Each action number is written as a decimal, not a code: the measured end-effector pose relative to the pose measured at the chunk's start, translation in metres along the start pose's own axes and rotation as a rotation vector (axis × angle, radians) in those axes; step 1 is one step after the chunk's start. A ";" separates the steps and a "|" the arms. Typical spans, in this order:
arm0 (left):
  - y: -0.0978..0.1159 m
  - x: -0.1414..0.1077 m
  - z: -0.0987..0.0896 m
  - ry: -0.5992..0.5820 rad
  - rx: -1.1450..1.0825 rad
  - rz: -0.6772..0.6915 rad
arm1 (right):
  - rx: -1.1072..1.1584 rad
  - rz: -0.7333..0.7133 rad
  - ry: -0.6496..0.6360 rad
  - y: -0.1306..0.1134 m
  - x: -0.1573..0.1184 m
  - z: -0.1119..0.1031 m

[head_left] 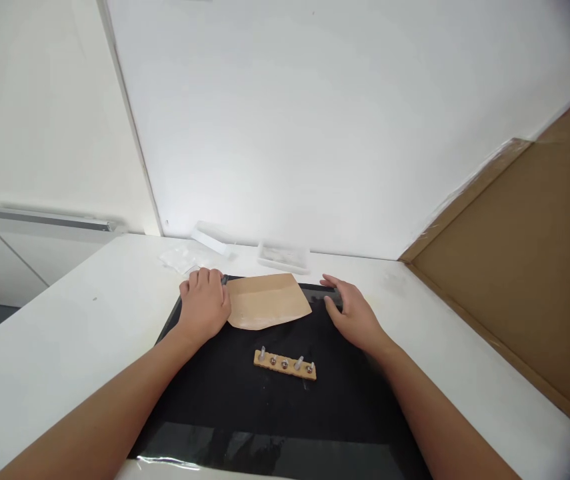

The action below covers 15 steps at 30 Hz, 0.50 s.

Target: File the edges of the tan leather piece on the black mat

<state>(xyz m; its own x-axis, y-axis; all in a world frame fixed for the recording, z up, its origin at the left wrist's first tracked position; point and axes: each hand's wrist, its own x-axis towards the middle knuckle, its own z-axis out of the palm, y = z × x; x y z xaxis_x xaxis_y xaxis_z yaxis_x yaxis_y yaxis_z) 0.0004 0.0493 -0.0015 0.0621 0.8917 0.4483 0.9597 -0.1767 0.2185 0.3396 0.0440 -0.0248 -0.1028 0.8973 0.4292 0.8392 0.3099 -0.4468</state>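
Observation:
My left hand is curled closed at the far left corner of a black mat. A small dark bit shows beside its fingertips, but what lies under the fingers is hidden. The left end of a tan paper sheet meets this hand. At the mat's far right corner rests my right hand, thumb and fingers apart around the corner. Between my forearms, a narrow wooden strip lies on the mat, bearing several small clear pegs and shiny metal balls.
Along the white wall sit a shallow clear plastic tray, a white box-like piece and a crumpled clear plastic bag. A cardboard panel stands on the right. The white table extends to both sides of the mat.

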 end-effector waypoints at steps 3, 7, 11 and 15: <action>-0.004 -0.001 -0.003 -0.003 0.101 -0.009 | -0.014 0.003 -0.012 0.002 0.000 0.003; -0.012 -0.004 -0.007 -0.025 0.199 0.000 | -0.009 0.011 -0.025 0.002 0.000 0.005; -0.013 -0.008 -0.009 -0.080 0.254 0.021 | -0.001 0.022 -0.023 0.004 0.000 0.006; -0.003 -0.012 -0.010 -0.154 0.295 0.006 | 0.019 0.027 0.021 0.005 0.001 0.009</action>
<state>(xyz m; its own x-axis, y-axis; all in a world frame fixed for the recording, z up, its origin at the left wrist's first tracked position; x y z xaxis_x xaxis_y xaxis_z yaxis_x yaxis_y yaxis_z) -0.0057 0.0349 0.0007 0.0867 0.9474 0.3080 0.9958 -0.0735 -0.0540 0.3389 0.0493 -0.0334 -0.0690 0.8988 0.4330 0.8313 0.2917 -0.4731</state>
